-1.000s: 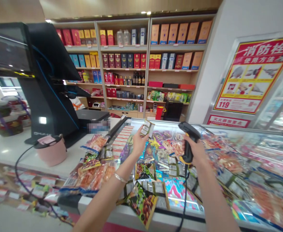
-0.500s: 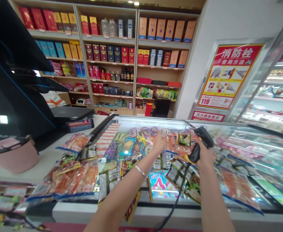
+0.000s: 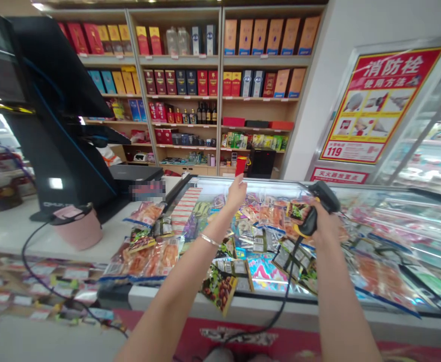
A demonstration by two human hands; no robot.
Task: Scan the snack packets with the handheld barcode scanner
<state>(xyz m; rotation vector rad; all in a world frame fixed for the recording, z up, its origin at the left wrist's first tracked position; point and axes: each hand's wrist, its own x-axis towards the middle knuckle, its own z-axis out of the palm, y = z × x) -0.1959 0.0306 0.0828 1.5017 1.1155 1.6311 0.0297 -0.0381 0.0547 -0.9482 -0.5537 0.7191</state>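
My right hand [image 3: 324, 223] is wrapped round a black and yellow handheld scanner [image 3: 324, 198], whose cable hangs down over the counter edge. My left hand [image 3: 237, 193] is raised above the far part of the glass top, a finger pointing up and forward; whether its other fingers hold anything is hard to tell. A silver bracelet [image 3: 210, 240] circles the left wrist. Snack packets cover the glass: a green-brown nut packet [image 3: 220, 289] at the front edge, a clear packet of orange-brown food [image 3: 166, 256] at left, and a dark packet [image 3: 299, 211] beside the scanner.
A black checkout terminal [image 3: 62, 120] and a pink basket [image 3: 78, 229] stand on the left counter. Behind are shelves [image 3: 183, 61] of boxed goods and bottles. A red and yellow poster [image 3: 380, 105] hangs on the right wall. More packets lie at the right.
My left hand has lifted off the packets and moved up and slightly left. The view has shifted left, showing more terminal. The scanner stays in my right hand.
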